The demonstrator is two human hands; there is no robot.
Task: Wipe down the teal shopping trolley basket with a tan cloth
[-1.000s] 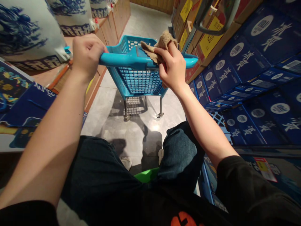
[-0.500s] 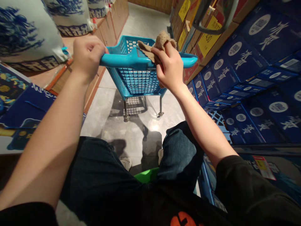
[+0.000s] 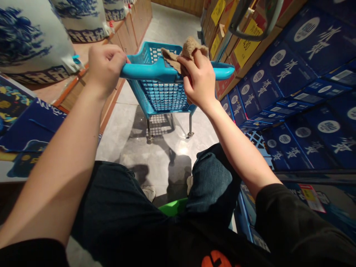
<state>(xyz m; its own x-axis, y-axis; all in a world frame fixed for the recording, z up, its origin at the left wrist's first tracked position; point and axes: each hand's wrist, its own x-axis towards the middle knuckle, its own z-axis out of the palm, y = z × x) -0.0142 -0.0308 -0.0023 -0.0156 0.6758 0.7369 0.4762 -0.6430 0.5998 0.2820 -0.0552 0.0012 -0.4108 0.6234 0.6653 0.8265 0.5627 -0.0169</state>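
Note:
A blue plastic shopping cart (image 3: pixel 164 97) stands in front of me, its handle bar (image 3: pixel 144 72) running across the upper middle of the view. My left hand (image 3: pixel 107 66) is closed around the bar's left end. On the right half of the bar, my right hand (image 3: pixel 200 79) grips a brown cleaning cloth (image 3: pixel 191 49) and presses it against the top of the handle. Part of the cloth bunches up above the fingers, and a flap lies to the left along the bar. The fingertips are partly hidden by the cloth.
Stacked blue boxes (image 3: pixel 280 70) line the right side, with cartons bearing yellow price signs (image 3: pixel 249 42) beyond. Large white-and-blue bags (image 3: pixel 30 40) stand on a wooden shelf at left. A grey looped handle (image 3: pixel 250 35) juts in at upper right. Below me is something green (image 3: pixel 174 207).
The cart's handle has shifted very slightly to the right with my left hand. My right hand and the cloth have slid slightly left along the bar.

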